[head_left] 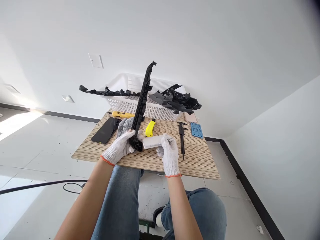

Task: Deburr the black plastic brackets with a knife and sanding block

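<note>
My left hand (119, 146), in a white knit glove with an orange cuff, is closed around the lower end of a long black plastic trim part (142, 103). The part stands tilted, its narrow top rising past the basket. My right hand (170, 155), gloved alike, grips a pale, flat rectangular block (152, 141) by its right end. The block's other end is close beside the foot of the trim part; whether they touch I cannot tell. Behind my left hand lies a grey cloth (120, 128). A yellow-handled tool (150, 128) lies just beyond the block.
A white plastic basket (122, 106) at the table's back holds more black plastic parts (175, 99), some overhanging its rim. On the striped wooden table (200, 163) lie a black caliper (182, 135), a blue card (196, 129), a dark flat panel (105, 130) and a yellow tool (122, 114).
</note>
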Demonstrator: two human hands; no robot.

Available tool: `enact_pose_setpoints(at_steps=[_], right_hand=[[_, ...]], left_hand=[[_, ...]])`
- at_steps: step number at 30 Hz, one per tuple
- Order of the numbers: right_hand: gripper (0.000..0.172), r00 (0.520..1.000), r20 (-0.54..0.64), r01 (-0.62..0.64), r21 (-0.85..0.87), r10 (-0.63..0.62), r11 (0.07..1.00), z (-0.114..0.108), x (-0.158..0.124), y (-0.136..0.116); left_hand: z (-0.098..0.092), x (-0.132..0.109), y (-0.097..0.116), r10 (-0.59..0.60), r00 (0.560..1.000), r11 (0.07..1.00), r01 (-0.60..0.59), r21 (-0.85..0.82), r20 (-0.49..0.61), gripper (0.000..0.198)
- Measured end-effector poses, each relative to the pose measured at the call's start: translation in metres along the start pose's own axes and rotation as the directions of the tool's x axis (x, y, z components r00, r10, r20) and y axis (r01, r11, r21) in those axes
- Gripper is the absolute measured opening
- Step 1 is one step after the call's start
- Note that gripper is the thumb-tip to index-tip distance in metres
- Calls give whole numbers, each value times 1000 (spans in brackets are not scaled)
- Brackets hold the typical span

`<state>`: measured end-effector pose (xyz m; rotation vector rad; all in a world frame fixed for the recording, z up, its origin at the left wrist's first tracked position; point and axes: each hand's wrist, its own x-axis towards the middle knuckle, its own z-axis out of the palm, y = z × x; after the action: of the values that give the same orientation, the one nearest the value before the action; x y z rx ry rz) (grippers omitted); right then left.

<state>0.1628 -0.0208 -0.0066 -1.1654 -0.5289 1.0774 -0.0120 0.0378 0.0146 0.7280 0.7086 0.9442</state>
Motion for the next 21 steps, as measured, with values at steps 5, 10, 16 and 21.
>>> enact_pose_setpoints(at_steps=[5,10,16,21], right_hand=[[45,996,71,-61,31,59,998,-4,1,3],[51,994,92,79,-172,-63,982,-8,9,14],[36,976,-15,195,-396,-219,897,-12,9,18],[21,987,-58,111,-441,-151,891,-7,3,12]], left_hand=[[0,1,0,6,999,1000,-5,22,-32,19],[4,0,2,-6,994,1000,5,-3,-107,15],[3,0,3,0,996,1000,-2,-28,-86,17],[-2,3,0,13,993,1000,-15,-16,-117,7]])
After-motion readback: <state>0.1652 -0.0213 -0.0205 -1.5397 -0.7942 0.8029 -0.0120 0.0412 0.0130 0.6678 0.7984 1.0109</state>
